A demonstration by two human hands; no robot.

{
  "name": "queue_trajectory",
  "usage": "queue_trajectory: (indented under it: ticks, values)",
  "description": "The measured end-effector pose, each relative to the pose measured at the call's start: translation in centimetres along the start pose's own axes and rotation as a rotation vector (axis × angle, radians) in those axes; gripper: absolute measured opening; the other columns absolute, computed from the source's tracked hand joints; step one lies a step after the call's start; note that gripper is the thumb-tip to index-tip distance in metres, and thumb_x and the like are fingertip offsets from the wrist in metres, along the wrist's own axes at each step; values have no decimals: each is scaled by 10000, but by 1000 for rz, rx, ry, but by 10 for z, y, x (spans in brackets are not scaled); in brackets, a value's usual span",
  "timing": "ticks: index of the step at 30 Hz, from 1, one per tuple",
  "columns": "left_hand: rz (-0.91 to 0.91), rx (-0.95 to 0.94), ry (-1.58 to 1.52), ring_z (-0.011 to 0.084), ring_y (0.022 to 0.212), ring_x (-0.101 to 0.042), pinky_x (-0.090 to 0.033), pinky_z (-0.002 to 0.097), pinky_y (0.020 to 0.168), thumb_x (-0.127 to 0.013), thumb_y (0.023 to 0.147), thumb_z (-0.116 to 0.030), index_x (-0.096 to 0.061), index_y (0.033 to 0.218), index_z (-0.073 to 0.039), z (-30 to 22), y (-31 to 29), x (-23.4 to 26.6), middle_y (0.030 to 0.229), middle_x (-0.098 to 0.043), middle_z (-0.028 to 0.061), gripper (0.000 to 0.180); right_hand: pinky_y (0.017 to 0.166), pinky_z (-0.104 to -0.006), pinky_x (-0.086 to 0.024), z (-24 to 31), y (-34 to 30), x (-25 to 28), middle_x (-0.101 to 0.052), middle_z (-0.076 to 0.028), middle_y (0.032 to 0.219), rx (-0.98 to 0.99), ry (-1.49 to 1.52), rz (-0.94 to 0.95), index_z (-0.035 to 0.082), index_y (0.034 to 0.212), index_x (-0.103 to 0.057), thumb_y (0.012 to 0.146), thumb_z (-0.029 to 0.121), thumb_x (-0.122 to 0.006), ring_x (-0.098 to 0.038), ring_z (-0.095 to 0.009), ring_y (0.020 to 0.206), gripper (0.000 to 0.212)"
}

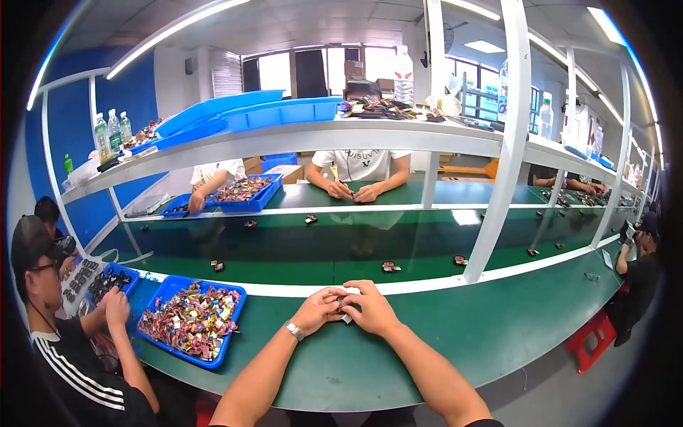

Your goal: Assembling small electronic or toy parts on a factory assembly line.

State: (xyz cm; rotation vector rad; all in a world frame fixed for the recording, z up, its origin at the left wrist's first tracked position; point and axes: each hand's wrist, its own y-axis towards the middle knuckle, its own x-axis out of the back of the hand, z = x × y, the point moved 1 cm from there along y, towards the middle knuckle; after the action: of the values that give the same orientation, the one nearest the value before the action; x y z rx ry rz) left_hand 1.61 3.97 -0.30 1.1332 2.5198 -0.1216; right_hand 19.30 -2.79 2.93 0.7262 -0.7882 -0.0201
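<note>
My left hand, with a metal-banded watch on its wrist, meets my right hand over the near green tabletop. The fingers of both are closed around a small dark part with a white tab; most of it is hidden by the fingers, so its exact kind cannot be made out. Left of my hands stands a blue tray heaped with small red, yellow and white wired parts.
Beyond a white rail, small parts lie spaced along a green conveyor belt. A white post rises at right, under a loaded shelf. A co-worker sits at left by a smaller blue tray; others work opposite.
</note>
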Motion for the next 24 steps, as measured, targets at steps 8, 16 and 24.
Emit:
queue_trajectory:
  ticks: [8,16,24]
  values:
    - [-24,-15,-51,197,1104,-580,-500,385,948,-482,980,-106,-513,1221,-60,0,-1,2,1235,-552,81,247,924,-373,-472,3,1,-10,-597,-73,1160,-5,-45,-136,76,854,-710,760,105,-703,-528,-274,1120,99]
    - [-25,-21,-56,228,1134,-569,-495,416,956,-495,975,-109,-498,1229,-56,1,-1,3,1292,-536,105,260,907,-370,-480,5,0,-14,-611,-75,1125,-18,-68,-185,63,855,-721,752,90,-700,-541,-266,1098,108]
    - [-35,-43,-98,239,1157,-557,-480,428,972,-486,966,-80,-497,1219,-48,0,-1,4,1294,-540,121,255,905,-366,-482,5,2,-19,-624,-69,1120,6,-81,-209,65,851,-727,746,87,-698,-541,-263,1093,112]
